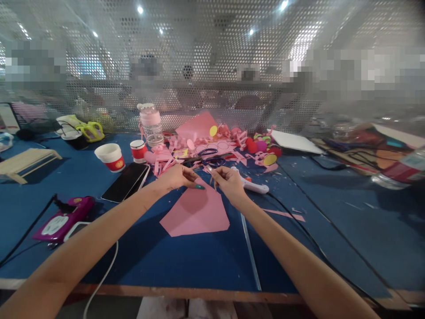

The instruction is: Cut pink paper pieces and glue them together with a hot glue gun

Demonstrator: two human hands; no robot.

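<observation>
My left hand point(185, 178) pinches the upper edge of a pink sheet of paper point(199, 210) between thumb and fingers. The sheet has angled corners and spreads down the blue table toward me. Close to its top right corner, my right hand point(228, 181) is closed in a pinch; a small, thin piece shows at the fingertips, too small to name. Just beyond the right hand a white glue gun point(255, 186) lies with its black cord trailing right. Below that hand rests a clear glue stick point(250, 252). Scissors point(208, 152) lie among the scraps beyond both hands.
Pink paper scraps point(166, 155) heap along the back, before a perforated metal screen point(206, 48). At left are a phone point(126, 182), paper cups point(111, 157), a water bottle point(150, 124) and a purple device point(66, 219). A plastic bottle point(401, 170) lies at right.
</observation>
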